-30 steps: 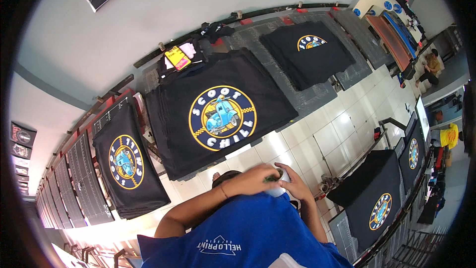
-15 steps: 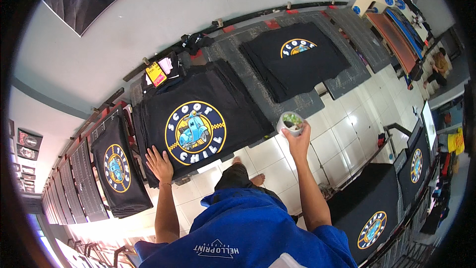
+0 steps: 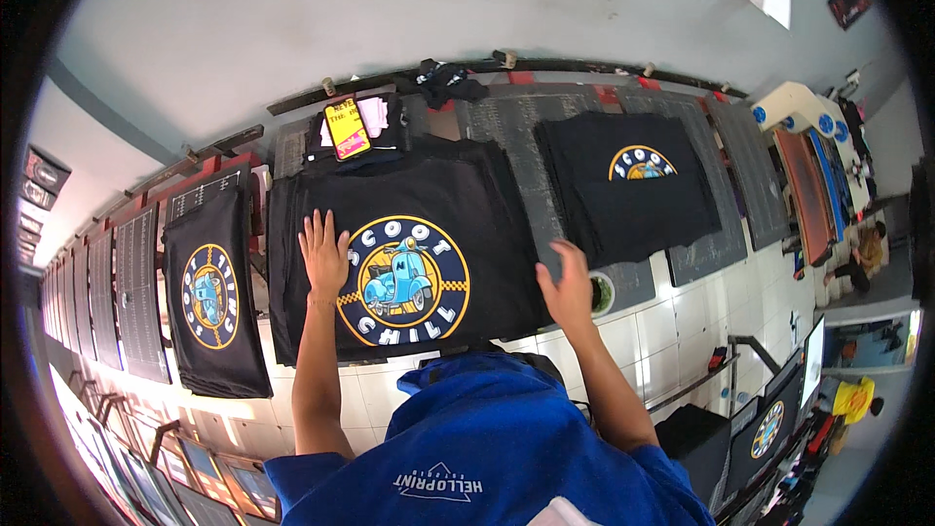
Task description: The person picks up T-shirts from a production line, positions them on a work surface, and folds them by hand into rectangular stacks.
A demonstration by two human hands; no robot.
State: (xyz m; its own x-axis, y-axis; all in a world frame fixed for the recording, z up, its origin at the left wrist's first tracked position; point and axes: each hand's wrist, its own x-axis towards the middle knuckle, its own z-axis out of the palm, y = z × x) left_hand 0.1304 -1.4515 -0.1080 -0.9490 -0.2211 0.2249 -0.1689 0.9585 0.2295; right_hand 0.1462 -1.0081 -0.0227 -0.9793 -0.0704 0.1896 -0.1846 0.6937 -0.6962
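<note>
A stack of black T-shirts lies in front of me, its top one bearing a round print of a light-blue scooter ringed in yellow. My left hand rests flat on the stack, left of the print, fingers stretched out. At the stack's right edge is my right hand, open, thumb and fingers apart, holding nothing. Just right of that hand stands a small white cup with green bits inside, partly hidden by the hand and wrist.
Folded black shirts lie on a grey board to the right; more shirts drape over a board at left. Behind the stack is a yellow-and-pink phone-shaped item on dark cloth. A person sits far right.
My right hand has let go of the cup, which now stands beside it, and has moved to the stack's edge. My left hand has slid farther up the shirt. The view has shifted.
</note>
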